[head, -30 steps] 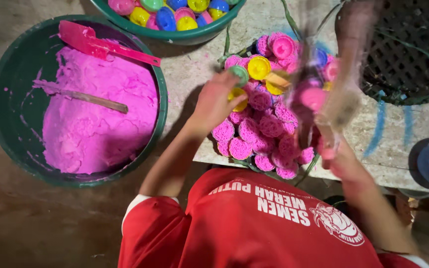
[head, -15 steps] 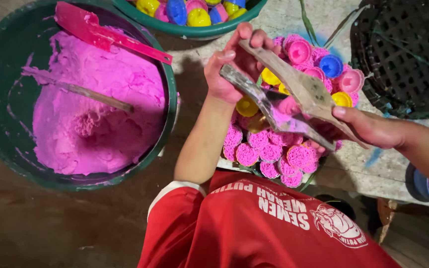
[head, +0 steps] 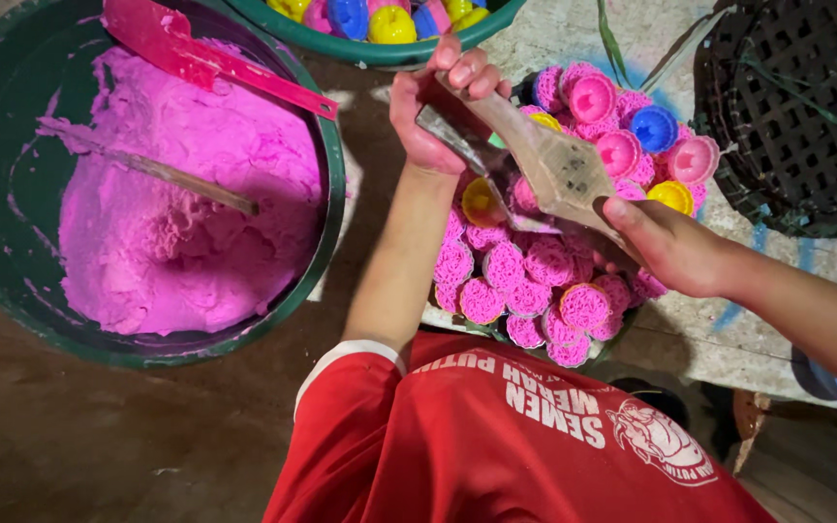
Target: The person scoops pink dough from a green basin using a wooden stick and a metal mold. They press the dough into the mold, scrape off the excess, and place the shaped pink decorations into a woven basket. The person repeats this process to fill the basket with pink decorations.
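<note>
Reaching forward with a nearly straight forearm, the left hand (head: 433, 107) curls its fingers tight around the far end of a worn wooden tool (head: 559, 169). From the other side the right hand (head: 670, 247), wrist bent inward, clamps the near end. That tool hangs tilted above a pile of pink moulded cakes (head: 535, 281), just beside the green basin (head: 2, 281) of pink paste (head: 186, 223).
</note>
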